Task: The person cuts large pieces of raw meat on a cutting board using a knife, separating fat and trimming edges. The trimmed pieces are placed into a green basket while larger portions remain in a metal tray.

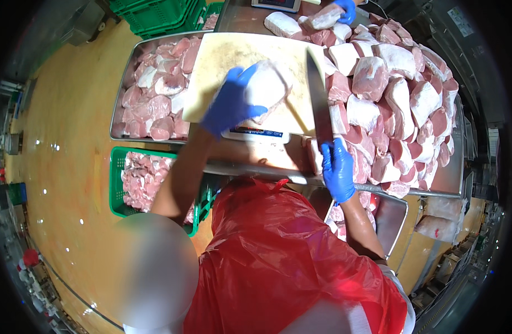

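Note:
My left hand in a blue glove grips a pork piece with a white fat top over the pale cutting board; whether the piece rests on anything I cannot tell. Just below it shows a scale, partly covered. My right hand, also gloved blue, is closed on the handle of a long knife, its blade pointing away from me beside the board's right side.
Pork is piled on the steel table at right. A steel tray and green crate hold meat at left. More green crates stand behind. A co-worker's gloved hand holds meat at the far edge.

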Tool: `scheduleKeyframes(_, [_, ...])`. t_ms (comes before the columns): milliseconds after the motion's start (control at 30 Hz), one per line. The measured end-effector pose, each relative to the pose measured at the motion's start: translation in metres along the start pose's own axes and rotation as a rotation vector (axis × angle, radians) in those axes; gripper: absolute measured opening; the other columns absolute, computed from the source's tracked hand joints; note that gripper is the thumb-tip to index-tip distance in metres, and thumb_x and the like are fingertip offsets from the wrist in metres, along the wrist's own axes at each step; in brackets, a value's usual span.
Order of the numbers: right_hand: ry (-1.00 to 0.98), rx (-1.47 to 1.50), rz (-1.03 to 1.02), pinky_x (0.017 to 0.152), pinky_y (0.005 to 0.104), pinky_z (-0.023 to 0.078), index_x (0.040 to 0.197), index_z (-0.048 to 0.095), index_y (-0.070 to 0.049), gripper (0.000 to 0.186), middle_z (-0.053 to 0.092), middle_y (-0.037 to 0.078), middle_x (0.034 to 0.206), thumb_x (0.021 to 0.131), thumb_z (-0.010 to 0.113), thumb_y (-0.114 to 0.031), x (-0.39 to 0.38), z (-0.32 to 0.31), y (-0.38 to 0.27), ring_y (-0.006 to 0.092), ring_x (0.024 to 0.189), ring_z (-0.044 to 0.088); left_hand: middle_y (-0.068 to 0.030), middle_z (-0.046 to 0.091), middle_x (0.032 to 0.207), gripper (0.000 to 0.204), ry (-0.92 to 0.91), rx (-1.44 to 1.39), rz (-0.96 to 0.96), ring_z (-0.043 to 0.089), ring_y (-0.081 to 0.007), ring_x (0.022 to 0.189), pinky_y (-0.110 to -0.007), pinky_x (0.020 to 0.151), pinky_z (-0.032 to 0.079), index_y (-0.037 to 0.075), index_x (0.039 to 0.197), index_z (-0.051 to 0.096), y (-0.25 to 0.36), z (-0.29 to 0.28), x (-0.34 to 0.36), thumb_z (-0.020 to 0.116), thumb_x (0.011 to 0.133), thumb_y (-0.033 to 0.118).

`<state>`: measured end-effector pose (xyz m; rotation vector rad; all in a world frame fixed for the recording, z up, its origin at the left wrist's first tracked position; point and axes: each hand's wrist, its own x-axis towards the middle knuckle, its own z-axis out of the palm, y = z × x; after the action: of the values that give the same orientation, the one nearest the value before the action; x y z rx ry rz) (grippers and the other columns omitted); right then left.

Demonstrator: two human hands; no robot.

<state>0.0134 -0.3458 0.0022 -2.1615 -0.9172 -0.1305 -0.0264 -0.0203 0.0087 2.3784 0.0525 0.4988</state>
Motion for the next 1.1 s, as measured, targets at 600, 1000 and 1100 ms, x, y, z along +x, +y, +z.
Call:
scheduleKeyframes(600, [-0.627, -0.388, -0.413, 0.059, 0.0478, 0.055, 0.113, 0.054, -0.011, 0.023, 0.064, 0.016, 0.091, 0.100, 0.056, -0.030, 0.104, 0.023, 0.005, 0.0395, 0.070, 0.066, -0.0102, 0.067, 0.092, 0.024, 0.405, 0.017, -0.299, 0.068, -0.0265, 0.075, -0.040, 0.068, 0.055, 0.008, 0.107, 0.070, 0.019, 0.041, -0.170, 0.071, 0.084, 0.007])
scheduleKeyframes(1000, [-0.332, -0.345, -0.292, 0.057, 0.0482, 0.050, 0.094, 0.058, -0.006, 0.016, 0.061, 0.017, 0.080, 0.097, 0.065, -0.020, 0.065, -0.040, 0.039, 0.0394, 0.065, 0.063, -0.0121, 0.058, 0.107, 0.025, 0.501, 0.043, -0.245, 0.063, -0.0257, 0.086, -0.038, 0.072, 0.054, 0.009, 0.105, 0.070, 0.063, 0.054, -0.083, 0.078, 0.084, 0.019])
scheduleKeyframes(1100, [-0.270, -0.171, -0.247, 0.060, 0.0482, 0.052, 0.103, 0.060, -0.008, 0.016, 0.064, 0.017, 0.086, 0.096, 0.065, -0.022, 0.072, 0.016, 0.002, 0.0392, 0.073, 0.065, -0.0098, 0.056, 0.101, 0.018, 0.563, 0.042, -0.188, 0.062, -0.0267, 0.085, -0.038, 0.073, 0.053, 0.008, 0.092, 0.069, 0.051, 0.068, -0.073, 0.080, 0.079, 0.013])
